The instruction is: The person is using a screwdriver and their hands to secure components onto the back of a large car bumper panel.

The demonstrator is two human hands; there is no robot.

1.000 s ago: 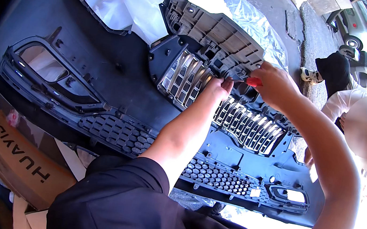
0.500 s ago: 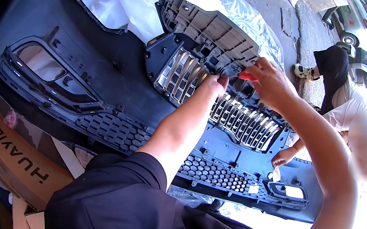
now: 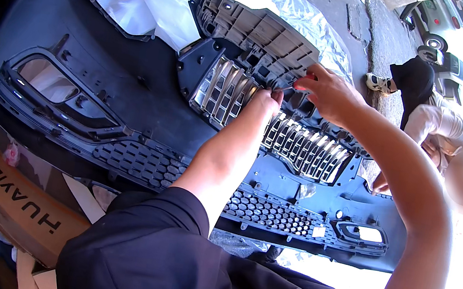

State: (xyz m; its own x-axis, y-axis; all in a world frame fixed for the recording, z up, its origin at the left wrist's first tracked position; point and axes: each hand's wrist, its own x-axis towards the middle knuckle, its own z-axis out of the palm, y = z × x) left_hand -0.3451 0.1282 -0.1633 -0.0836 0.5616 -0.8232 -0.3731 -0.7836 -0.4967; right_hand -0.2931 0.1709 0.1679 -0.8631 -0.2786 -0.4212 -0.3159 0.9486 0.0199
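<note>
A large dark car bumper [image 3: 101, 92] lies with its inner side up in front of me. A chrome-slatted grille [image 3: 305, 149] sits in its middle, and a grey ribbed plastic panel [image 3: 255, 28] adjoins the grille's far edge. My right hand [image 3: 334, 97] grips the red handle of a screwdriver [image 3: 306, 84], whose thin shaft points left toward my other hand. At the seam between grille and panel, my left hand [image 3: 268, 101] is closed with its fingertips pinched near the screwdriver's tip. Whatever those fingertips hold is hidden.
To the right, a co-worker [image 3: 449, 126] crouches with one hand by the bumper's end. A small clear bag [image 3: 306, 190] rests on the bumper. White plastic wrapping [image 3: 175, 1] lies beyond it, a cardboard box [image 3: 26, 197] at lower left. Vehicles [image 3: 443, 26] stand far right.
The co-worker has leaned over, and the hand that held a small bag has drawn back; a clear bag now lies on the bumper. My hands stay at the grille seam.
</note>
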